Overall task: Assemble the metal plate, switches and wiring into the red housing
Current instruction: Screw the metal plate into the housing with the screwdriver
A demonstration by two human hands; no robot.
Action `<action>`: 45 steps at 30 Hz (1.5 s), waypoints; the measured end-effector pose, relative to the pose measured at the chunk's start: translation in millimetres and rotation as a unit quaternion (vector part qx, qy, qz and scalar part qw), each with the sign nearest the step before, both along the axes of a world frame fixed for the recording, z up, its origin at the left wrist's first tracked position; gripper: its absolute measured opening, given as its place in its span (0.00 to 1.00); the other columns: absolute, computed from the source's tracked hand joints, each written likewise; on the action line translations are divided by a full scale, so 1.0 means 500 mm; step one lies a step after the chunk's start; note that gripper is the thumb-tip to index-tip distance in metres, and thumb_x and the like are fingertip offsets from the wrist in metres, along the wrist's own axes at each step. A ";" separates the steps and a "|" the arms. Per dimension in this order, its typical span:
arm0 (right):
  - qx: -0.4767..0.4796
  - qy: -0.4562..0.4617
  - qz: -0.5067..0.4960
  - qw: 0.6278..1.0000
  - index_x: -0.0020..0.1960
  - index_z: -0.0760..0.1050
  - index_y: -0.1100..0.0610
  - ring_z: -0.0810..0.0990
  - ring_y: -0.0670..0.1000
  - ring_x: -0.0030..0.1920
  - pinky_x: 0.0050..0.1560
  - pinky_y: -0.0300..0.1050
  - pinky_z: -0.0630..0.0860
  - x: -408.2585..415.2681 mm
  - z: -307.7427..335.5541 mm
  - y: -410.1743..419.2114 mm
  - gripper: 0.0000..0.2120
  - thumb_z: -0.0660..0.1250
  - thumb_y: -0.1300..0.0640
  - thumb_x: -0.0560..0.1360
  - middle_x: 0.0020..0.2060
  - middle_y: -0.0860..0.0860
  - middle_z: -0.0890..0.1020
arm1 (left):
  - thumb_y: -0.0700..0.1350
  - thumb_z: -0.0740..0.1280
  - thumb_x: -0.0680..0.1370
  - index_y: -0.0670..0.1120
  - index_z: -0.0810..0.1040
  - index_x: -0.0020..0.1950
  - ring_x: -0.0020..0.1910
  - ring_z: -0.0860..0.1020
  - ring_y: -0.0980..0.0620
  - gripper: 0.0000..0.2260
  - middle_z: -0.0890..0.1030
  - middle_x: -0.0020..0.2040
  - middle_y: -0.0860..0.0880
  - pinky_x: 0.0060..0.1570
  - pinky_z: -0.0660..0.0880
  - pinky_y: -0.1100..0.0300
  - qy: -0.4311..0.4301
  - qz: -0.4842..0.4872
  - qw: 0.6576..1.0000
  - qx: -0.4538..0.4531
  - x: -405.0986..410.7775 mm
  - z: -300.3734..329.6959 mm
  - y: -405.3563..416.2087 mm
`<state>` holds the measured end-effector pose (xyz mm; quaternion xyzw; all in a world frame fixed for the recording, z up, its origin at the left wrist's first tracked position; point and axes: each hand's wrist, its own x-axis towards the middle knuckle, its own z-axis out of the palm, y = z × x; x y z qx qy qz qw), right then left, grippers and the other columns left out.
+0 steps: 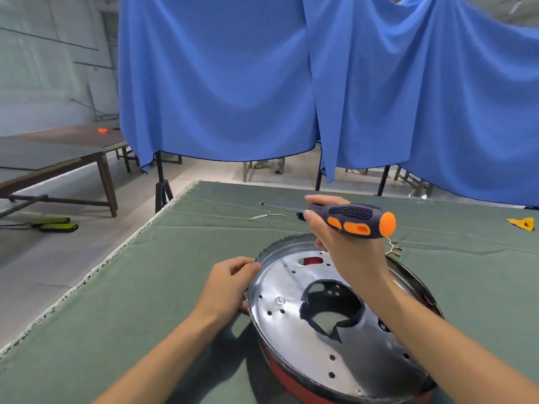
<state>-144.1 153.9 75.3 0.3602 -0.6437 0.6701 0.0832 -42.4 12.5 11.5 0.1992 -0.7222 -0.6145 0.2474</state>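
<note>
Floor at far left carries two black-and-green bars (55, 223) beside a dark wooden table (52, 158) with a small orange object (102, 130) on it. Blue curtains (291, 83) hang on stands across the back.

On the green-covered bench (131, 301), the left hand (230, 284) is the first grip: its fingers curl against the left rim of the metal plate (291, 330), fingertips pinching that edge, palm on the cloth just outside it. The plate, shiny and round with a large irregular central opening and many small holes, sits on top of the red housing (280, 371), whose red wall shows under the plate's near edge and through a slot (311, 261) near the far side. A screw (280, 300) sits in the plate just right of the left hand.

Beyond the plate, a loose wire (267, 216) lies on the cloth. The right hand (341, 240), raised above the plate's far part, is wrapped round the black-and-orange handle of a screwdriver (353, 218) held roughly level, its shaft pointing left over the wire. More wiring (392, 248) shows just beyond the plate's right rim, under the handle's end. A yellow piece (522, 223) lies at the bench's far right.
</note>
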 end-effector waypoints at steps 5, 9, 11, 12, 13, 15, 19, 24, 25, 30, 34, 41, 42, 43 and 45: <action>0.006 0.012 0.013 1.000 0.48 0.81 0.49 0.77 0.42 0.30 0.30 0.38 0.77 0.002 -0.010 -0.003 0.09 0.71 0.62 0.73 0.33 0.40 0.81 | 0.40 0.66 0.77 0.41 0.81 0.35 0.29 0.72 0.52 0.11 0.76 0.32 0.45 0.24 0.70 0.67 0.016 0.040 0.998 0.051 -0.004 -0.015 0.006; 0.027 -0.001 0.017 0.999 0.51 0.82 0.50 0.80 0.43 0.36 0.37 0.45 0.82 0.009 -0.024 0.007 0.09 0.72 0.60 0.73 0.41 0.45 0.83 | 0.46 0.66 0.77 0.28 0.75 0.40 0.35 0.70 0.48 0.19 0.74 0.35 0.42 0.37 0.69 0.58 0.006 0.028 0.995 0.092 -0.004 -0.023 0.008; 0.034 -0.009 0.022 0.999 0.51 0.82 0.49 0.81 0.45 0.36 0.36 0.49 0.82 0.013 -0.024 0.011 0.09 0.72 0.60 0.72 0.42 0.46 0.83 | 0.47 0.66 0.77 0.28 0.76 0.40 0.36 0.69 0.48 0.20 0.73 0.36 0.42 0.40 0.66 0.56 0.001 0.021 0.995 0.095 -0.003 -0.022 0.010; 0.038 -0.009 0.023 0.999 0.51 0.82 0.49 0.81 0.45 0.36 0.36 0.49 0.82 0.015 -0.022 0.012 0.09 0.72 0.60 0.72 0.42 0.46 0.83 | 0.48 0.66 0.77 0.29 0.76 0.39 0.36 0.68 0.48 0.20 0.72 0.37 0.42 0.40 0.65 0.56 -0.002 0.019 0.995 0.095 -0.003 -0.020 0.011; 0.041 -0.008 0.025 0.999 0.51 0.82 0.49 0.81 0.45 0.36 0.36 0.48 0.82 0.017 -0.019 0.014 0.09 0.72 0.60 0.72 0.41 0.46 0.83 | 0.48 0.66 0.77 0.30 0.76 0.38 0.36 0.67 0.47 0.19 0.72 0.37 0.42 0.40 0.64 0.55 -0.003 0.019 0.995 0.098 -0.003 -0.018 0.012; 0.038 -0.008 0.031 0.999 0.50 0.82 0.51 0.79 0.44 0.32 0.31 0.42 0.80 0.020 -0.011 0.016 0.08 0.72 0.61 0.72 0.37 0.42 0.83 | 0.47 0.66 0.77 0.33 0.74 0.35 0.35 0.66 0.47 0.18 0.71 0.36 0.42 0.39 0.63 0.55 -0.003 0.019 0.995 0.102 -0.002 -0.014 0.013; 0.020 -0.011 0.029 0.999 0.45 0.82 0.55 0.74 0.42 0.25 0.25 0.30 0.70 0.017 0.000 0.024 0.05 0.70 0.64 0.72 0.28 0.40 0.80 | 0.47 0.67 0.76 0.40 0.71 0.33 0.33 0.65 0.48 0.15 0.68 0.33 0.43 0.32 0.62 0.59 -0.010 0.016 0.994 0.106 -0.003 -0.008 0.014; 0.014 -0.026 0.021 0.999 0.47 0.82 0.54 0.74 0.42 0.24 0.24 0.30 0.70 0.011 0.005 0.030 0.06 0.70 0.64 0.73 0.27 0.44 0.79 | 0.45 0.67 0.76 0.35 0.74 0.35 0.34 0.66 0.47 0.15 0.70 0.35 0.42 0.29 0.64 0.62 -0.015 0.010 0.992 0.123 -0.002 -0.011 0.008; 0.017 -0.027 0.018 0.999 0.47 0.82 0.54 0.74 0.42 0.25 0.24 0.30 0.70 0.010 0.004 0.031 0.06 0.70 0.63 0.73 0.27 0.44 0.79 | 0.44 0.66 0.76 0.31 0.74 0.36 0.34 0.67 0.47 0.17 0.71 0.36 0.41 0.29 0.65 0.62 -0.014 0.005 0.991 0.129 -0.001 -0.013 0.007; 0.019 -0.030 0.003 0.999 0.48 0.83 0.55 0.76 0.44 0.27 0.25 0.31 0.71 0.004 0.000 0.032 0.05 0.70 0.61 0.73 0.26 0.43 0.79 | 0.43 0.65 0.76 0.29 0.74 0.38 0.35 0.69 0.48 0.16 0.73 0.35 0.41 0.39 0.67 0.56 -0.023 -0.015 0.994 0.108 0.004 -0.012 0.003; 0.033 -0.020 0.008 0.999 0.47 0.83 0.56 0.76 0.41 0.26 0.24 0.30 0.70 0.008 -0.002 0.030 0.05 0.70 0.62 0.73 0.27 0.42 0.79 | 0.43 0.64 0.76 0.30 0.73 0.37 0.36 0.68 0.48 0.16 0.72 0.37 0.42 0.40 0.65 0.56 -0.014 -0.022 0.995 0.098 0.002 -0.016 0.005; 0.043 -0.010 0.008 0.999 0.45 0.82 0.58 0.75 0.41 0.26 0.27 0.30 0.70 0.020 -0.003 0.028 0.04 0.71 0.65 0.72 0.29 0.41 0.79 | 0.43 0.67 0.74 0.38 0.77 0.43 0.38 0.69 0.44 0.08 0.72 0.40 0.41 0.43 0.68 0.52 -0.025 -0.050 0.987 0.150 0.007 -0.024 -0.007; 0.038 -0.009 0.009 0.999 0.44 0.82 0.58 0.75 0.40 0.25 0.26 0.29 0.70 0.021 -0.001 0.027 0.04 0.71 0.65 0.72 0.29 0.43 0.79 | 0.44 0.67 0.74 0.39 0.78 0.42 0.38 0.69 0.45 0.07 0.72 0.39 0.41 0.42 0.68 0.53 -0.024 -0.046 0.988 0.149 0.007 -0.025 -0.006; 0.033 -0.005 0.009 0.999 0.44 0.82 0.57 0.75 0.40 0.25 0.25 0.29 0.70 0.021 0.002 0.027 0.04 0.71 0.65 0.72 0.29 0.43 0.79 | 0.44 0.67 0.74 0.38 0.78 0.41 0.37 0.70 0.46 0.08 0.72 0.38 0.41 0.41 0.69 0.54 -0.020 -0.039 0.988 0.149 0.006 -0.026 -0.004; 0.027 0.018 -0.007 0.999 0.42 0.82 0.57 0.75 0.41 0.25 0.27 0.29 0.71 0.019 0.010 0.027 0.04 0.71 0.65 0.72 0.26 0.42 0.79 | 0.44 0.67 0.74 0.35 0.80 0.39 0.36 0.71 0.47 0.12 0.74 0.37 0.40 0.40 0.69 0.54 -0.013 -0.029 0.988 0.154 0.004 -0.028 0.001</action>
